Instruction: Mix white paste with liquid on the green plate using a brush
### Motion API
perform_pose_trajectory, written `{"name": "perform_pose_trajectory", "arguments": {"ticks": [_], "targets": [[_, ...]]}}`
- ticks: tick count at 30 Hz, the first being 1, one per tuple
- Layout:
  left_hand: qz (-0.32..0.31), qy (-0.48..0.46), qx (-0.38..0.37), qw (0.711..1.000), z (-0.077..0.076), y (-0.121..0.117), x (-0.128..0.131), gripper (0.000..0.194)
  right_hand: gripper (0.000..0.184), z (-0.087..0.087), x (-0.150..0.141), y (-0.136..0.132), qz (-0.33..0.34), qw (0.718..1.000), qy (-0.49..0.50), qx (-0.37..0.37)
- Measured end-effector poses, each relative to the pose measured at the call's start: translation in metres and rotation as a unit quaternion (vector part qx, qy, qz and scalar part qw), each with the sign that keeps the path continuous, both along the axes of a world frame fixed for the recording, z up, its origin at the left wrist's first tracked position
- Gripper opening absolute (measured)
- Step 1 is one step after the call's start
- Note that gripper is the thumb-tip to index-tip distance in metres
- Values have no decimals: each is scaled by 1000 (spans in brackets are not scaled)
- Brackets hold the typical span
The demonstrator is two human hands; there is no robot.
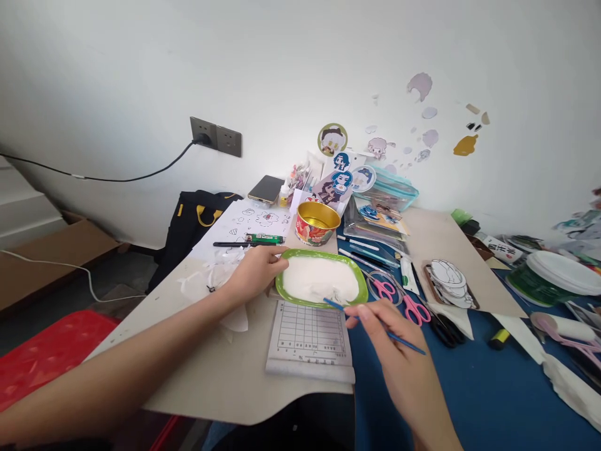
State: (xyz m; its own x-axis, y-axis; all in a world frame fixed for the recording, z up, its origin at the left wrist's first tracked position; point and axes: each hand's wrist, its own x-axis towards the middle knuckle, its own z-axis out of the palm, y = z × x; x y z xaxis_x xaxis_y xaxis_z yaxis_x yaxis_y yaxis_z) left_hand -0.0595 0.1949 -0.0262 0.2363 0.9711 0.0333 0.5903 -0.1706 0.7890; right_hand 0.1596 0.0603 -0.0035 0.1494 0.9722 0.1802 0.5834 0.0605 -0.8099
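Note:
My left hand [256, 270] grips the left rim of a green-edged dish [282, 289] that holds white liquid or paste. My right hand [392, 341] pinches a thin blue brush [375, 324], whose tip reaches over the dish's near right rim. The dish rests partly on a printed form pad [310, 335] on the pale board covering the desk.
A gold tin [317, 222] stands just behind the dish. Pink scissors [399, 299], pens and a black-and-white paper cutout [451, 283] lie to the right. A sheet of drawings [253, 224], a green marker [264, 238], a phone [266, 188] and white paper scraps [211, 275] lie left and behind.

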Motion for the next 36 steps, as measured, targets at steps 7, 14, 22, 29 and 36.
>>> {"name": "perform_pose_trajectory", "arguments": {"ticks": [7,14,22,29,36], "targets": [[12,6,5,1000,-1,0,0,49,30,11,28,5,-86,996,-30,3],[8,5,-4,1000,0,0,0,51,31,16,21,18,32,999,-5,-44],[12,10,-3,1000,0,0,0,52,32,4,21,20,37,999,32,-16],[9,6,-9,1000,1,0,0,54,31,-9,29,19,-43,998,46,-4],[7,10,-4,1000,1,0,0,51,31,-6,29,20,-85,995,53,-11]]}}
